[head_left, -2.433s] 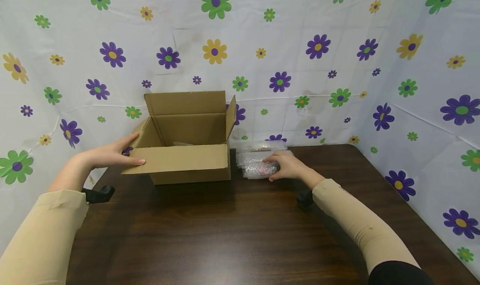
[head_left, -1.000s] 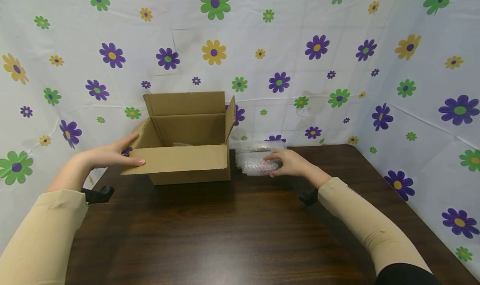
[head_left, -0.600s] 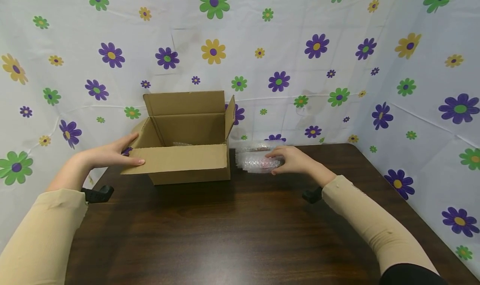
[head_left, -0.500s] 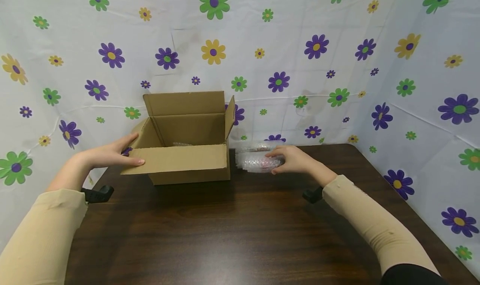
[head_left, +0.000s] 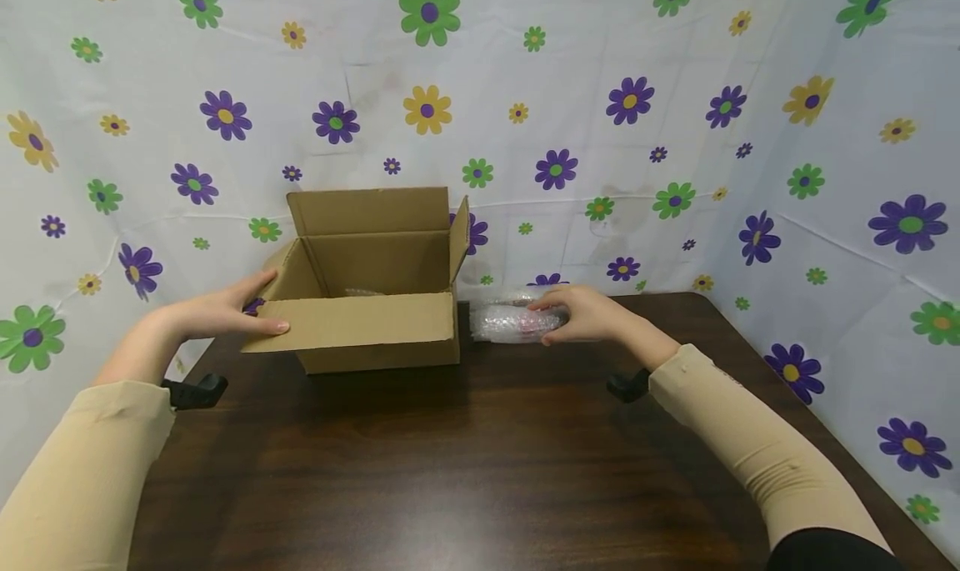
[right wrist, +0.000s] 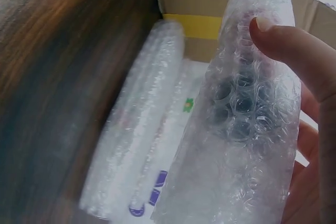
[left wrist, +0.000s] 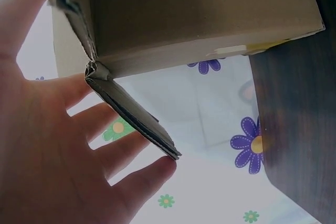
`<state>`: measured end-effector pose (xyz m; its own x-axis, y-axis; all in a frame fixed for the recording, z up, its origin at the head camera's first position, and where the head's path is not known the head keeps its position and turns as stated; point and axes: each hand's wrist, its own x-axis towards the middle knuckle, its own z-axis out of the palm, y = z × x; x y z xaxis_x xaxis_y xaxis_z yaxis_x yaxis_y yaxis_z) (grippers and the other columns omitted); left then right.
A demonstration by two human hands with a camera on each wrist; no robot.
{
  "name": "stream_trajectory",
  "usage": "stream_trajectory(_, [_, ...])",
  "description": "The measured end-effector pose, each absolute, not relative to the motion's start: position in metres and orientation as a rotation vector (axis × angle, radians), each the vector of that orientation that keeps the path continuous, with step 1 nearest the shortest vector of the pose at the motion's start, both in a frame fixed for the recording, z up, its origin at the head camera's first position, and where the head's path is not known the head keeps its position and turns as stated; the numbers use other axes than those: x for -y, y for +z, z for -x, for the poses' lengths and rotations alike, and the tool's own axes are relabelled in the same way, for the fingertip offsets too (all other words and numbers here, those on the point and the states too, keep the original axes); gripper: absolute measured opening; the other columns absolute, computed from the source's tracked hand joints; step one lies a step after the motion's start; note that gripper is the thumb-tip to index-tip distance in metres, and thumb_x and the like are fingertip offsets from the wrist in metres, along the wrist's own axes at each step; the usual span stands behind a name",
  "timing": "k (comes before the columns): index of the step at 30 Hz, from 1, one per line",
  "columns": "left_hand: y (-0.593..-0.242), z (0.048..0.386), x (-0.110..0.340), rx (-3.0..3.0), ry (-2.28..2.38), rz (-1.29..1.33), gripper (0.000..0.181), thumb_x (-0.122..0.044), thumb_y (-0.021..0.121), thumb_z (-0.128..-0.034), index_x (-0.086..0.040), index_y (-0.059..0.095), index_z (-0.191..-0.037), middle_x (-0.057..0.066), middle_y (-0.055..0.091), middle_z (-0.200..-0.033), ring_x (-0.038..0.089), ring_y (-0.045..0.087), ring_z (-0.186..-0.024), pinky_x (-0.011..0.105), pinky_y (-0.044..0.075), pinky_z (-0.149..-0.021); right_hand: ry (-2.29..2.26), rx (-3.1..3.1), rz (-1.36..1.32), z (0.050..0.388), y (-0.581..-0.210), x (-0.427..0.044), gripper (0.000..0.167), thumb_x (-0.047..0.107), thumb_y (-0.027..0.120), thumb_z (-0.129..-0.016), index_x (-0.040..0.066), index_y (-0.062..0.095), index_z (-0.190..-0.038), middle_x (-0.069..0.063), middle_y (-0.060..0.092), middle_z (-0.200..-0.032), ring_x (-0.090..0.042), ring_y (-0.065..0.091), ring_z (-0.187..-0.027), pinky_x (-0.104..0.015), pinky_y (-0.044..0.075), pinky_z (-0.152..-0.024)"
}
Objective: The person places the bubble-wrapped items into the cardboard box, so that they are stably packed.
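My left hand (head_left: pixel 217 311) is at the left side of an opened cardboard box (head_left: pixel 378 358), thumb lying on the front flap. In the left wrist view its fingers (left wrist: pixel 86 121) are spread fairly straight against a side flap (left wrist: pixel 134 114). To the right of the box, my right hand (head_left: pixel 588 314) grips a bubble-wrapped package (head_left: pixel 513 325) between thumb and fingers. Through the wrap in the right wrist view show dark and reddish parts; what they are I cannot tell. Another bubble-wrapped package (right wrist: pixel 139 124) lies behind the held one.
A dark wooden table (head_left: pixel 420 463) carries the box and packages. Clear plastic (head_left: pixel 363 292) shows just inside the box, mostly hidden by the front flap. A white curtain (head_left: pixel 510 71) with printed flowers hangs along the back and sides.
The right hand has moved slightly up and right, and the held package has shifted up toward the one behind it. The left hand has kept its place at the box.
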<state>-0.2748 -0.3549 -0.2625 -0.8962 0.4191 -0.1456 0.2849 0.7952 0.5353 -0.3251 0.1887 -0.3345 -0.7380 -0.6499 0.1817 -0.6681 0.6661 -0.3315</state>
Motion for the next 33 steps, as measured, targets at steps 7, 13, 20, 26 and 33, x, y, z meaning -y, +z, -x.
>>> stream_trajectory(7, [-0.261, 0.274, 0.354, -2.724, 0.761, -0.546, 0.102, -0.033, 0.067, -0.0895, 0.000, -0.006, -0.154, 0.034, -0.002, -0.155, 0.056, 0.003, -0.138, 0.074, 0.013, -0.102, 0.591, 2.817, -1.133, 0.318, -0.320, -0.188, 0.053, 0.037, 0.082, -0.077, 0.019, 0.068, -0.125, 0.001, 0.064, -0.119, -0.020, 0.058, -0.110, -0.046, 0.047, -0.094])
stream_trajectory(13, [-0.261, 0.275, 0.354, -2.727, 0.754, -0.555, 0.102, -0.034, 0.067, -0.0894, 0.001, -0.005, -0.153, 0.035, -0.001, -0.154, 0.056, 0.003, -0.138, 0.074, 0.013, -0.102, 0.567, 2.813, -1.154, 0.313, -0.308, -0.187, 0.053, 0.036, 0.082, -0.077, 0.018, 0.068, -0.124, 0.002, 0.065, -0.111, -0.018, 0.058, -0.102, -0.042, 0.049, -0.088])
stream_trajectory(20, [-0.262, 0.275, 0.355, -2.732, 0.741, -0.563, 0.102, -0.033, 0.067, -0.0891, 0.002, -0.005, -0.153, 0.035, -0.001, -0.154, 0.056, 0.004, -0.138, 0.074, 0.013, -0.101, 0.556, 2.782, -1.180, 0.309, -0.295, -0.188, 0.053, 0.034, 0.083, -0.076, 0.018, 0.068, -0.124, 0.002, 0.065, -0.113, -0.019, 0.058, -0.106, -0.044, 0.048, -0.090])
stream_trajectory(26, [-0.261, 0.275, 0.355, -2.731, 0.738, -0.546, 0.102, -0.034, 0.066, -0.0900, 0.000, -0.006, -0.154, 0.036, 0.001, -0.154, 0.057, 0.007, -0.137, 0.074, 0.016, -0.101, 0.577, 2.790, -1.189, 0.307, -0.287, -0.189, 0.051, 0.031, 0.083, -0.077, 0.019, 0.068, -0.124, 0.004, 0.065, -0.111, -0.018, 0.059, -0.105, -0.044, 0.049, -0.089])
stream_trajectory(33, [-0.262, 0.276, 0.356, -2.727, 0.727, -0.537, 0.102, -0.035, 0.065, -0.0907, -0.002, -0.008, -0.154, 0.036, -0.001, -0.154, 0.058, 0.008, -0.136, 0.075, 0.017, -0.100, 0.563, 2.797, -1.227, 0.307, -0.278, -0.188, 0.052, 0.033, 0.083, -0.077, 0.017, 0.068, -0.124, 0.002, 0.065, -0.115, -0.021, 0.059, -0.108, -0.045, 0.048, -0.092])
